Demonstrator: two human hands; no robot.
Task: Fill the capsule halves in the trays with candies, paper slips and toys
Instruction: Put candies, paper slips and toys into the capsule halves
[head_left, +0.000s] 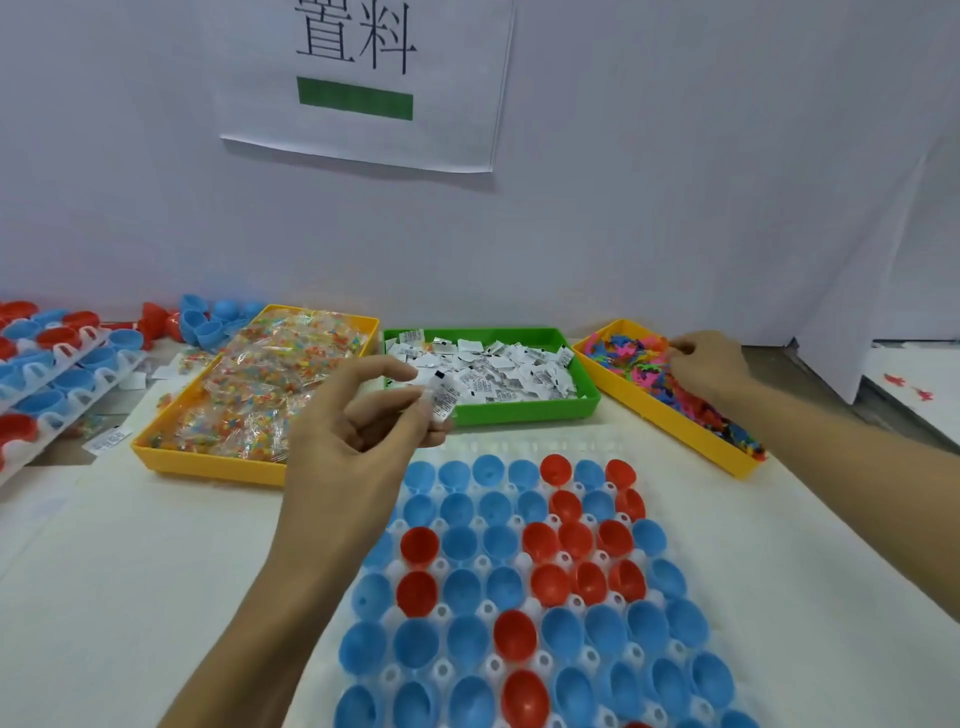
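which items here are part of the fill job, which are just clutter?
In the job: capsule tray, candy bin, slip bin, toy bin, slip pinched by left hand, right hand in toys.
Lying about: wall sign, loose capsule halves.

Left hand (358, 415) is up mid-scene, forearm coming in from the near edge, fingers curled w/ thumb + fingertips pinching a paper slip (442, 397). Right hand (709, 366) is stretched out to the far right, arm running in from the right edge, palm down, fingers curled into the toys (675, 382).
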